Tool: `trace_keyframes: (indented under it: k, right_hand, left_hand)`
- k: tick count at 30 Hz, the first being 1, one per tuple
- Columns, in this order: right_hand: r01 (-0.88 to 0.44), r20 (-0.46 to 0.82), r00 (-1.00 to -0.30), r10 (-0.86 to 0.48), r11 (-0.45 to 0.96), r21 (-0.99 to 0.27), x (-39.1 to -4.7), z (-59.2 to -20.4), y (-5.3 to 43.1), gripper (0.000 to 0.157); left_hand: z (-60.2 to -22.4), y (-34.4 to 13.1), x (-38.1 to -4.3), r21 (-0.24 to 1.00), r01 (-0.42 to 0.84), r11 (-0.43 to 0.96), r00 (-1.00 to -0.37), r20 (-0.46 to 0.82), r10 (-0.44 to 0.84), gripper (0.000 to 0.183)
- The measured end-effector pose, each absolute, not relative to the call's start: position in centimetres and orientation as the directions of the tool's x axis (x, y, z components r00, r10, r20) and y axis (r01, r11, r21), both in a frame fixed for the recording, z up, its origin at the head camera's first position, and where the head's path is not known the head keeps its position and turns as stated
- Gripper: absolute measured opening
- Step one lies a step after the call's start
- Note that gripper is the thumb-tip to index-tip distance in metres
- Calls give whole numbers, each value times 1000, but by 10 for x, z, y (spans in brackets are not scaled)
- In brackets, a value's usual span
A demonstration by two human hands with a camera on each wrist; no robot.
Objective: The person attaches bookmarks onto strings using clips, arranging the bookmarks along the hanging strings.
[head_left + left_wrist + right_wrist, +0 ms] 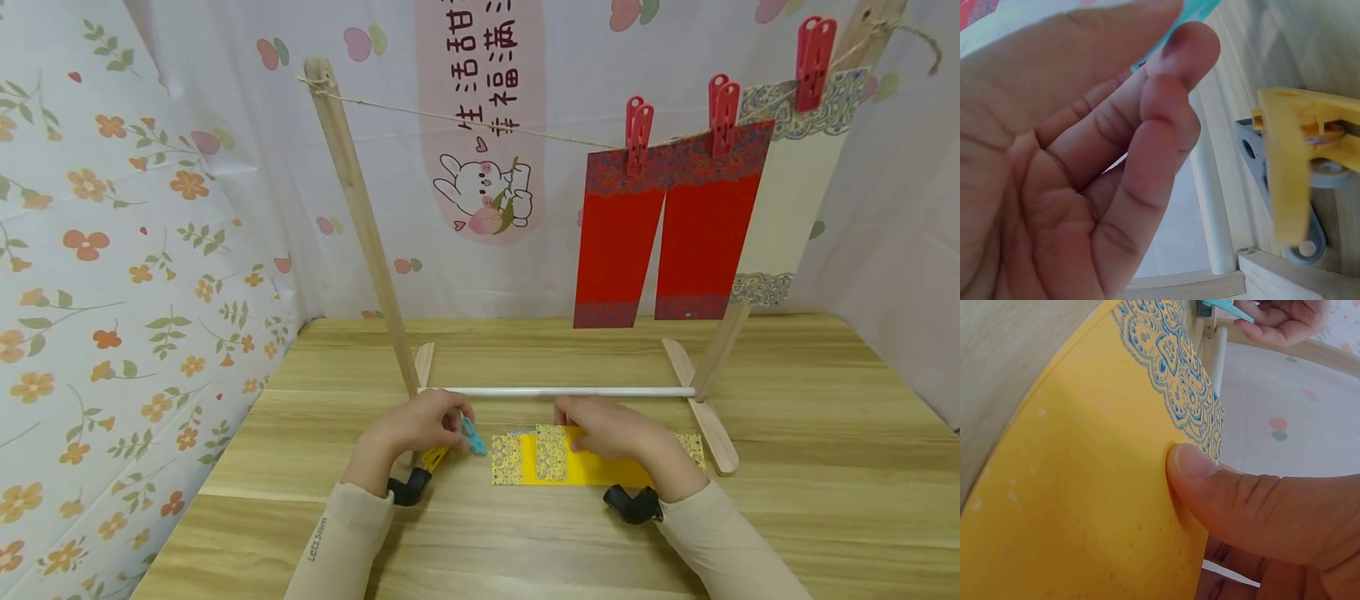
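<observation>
Right hand (611, 429) — thumb on yellow card's (1085, 487) face, other fingers behind, pinching its far edge near the patterned end. Left hand (423, 425) — fingers pinch teal clothespin (472, 437), yellow clothespin (434, 456) just beside. Beyond: white rod (562, 391), red paper (618, 250) hanging from string (450, 114).

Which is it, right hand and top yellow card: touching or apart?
Touching. The right wrist view shows the right hand's thumb lying on the top yellow card, no gap.
</observation>
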State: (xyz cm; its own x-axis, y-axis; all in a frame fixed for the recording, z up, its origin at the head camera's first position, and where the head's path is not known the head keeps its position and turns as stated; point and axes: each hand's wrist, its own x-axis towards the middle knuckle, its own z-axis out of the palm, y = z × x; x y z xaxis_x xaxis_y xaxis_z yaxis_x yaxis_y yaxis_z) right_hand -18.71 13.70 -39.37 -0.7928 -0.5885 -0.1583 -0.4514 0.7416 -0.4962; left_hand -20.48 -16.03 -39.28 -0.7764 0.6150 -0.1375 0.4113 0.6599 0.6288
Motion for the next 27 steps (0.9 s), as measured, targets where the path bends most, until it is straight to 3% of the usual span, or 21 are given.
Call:
trace_keyframes:
  k: [10,20,27]
  right_hand:
    - [-443,-157,-788,-596,724,-529,-188,-391,136,15]
    - [-469,-115,-788,-605,710,-526,-187,-385,133,19]
    - [-527,-62,-765,-641,678,-513,-185,-381,133,20]
  left_hand:
    - [-393,-163,-205,659,378,650,-784,-145,603,23]
    - [-386,-163,-200,716,292,634,-815,-161,557,25]
    - [-382,-167,-201,698,395,597,-794,-67,604,22]
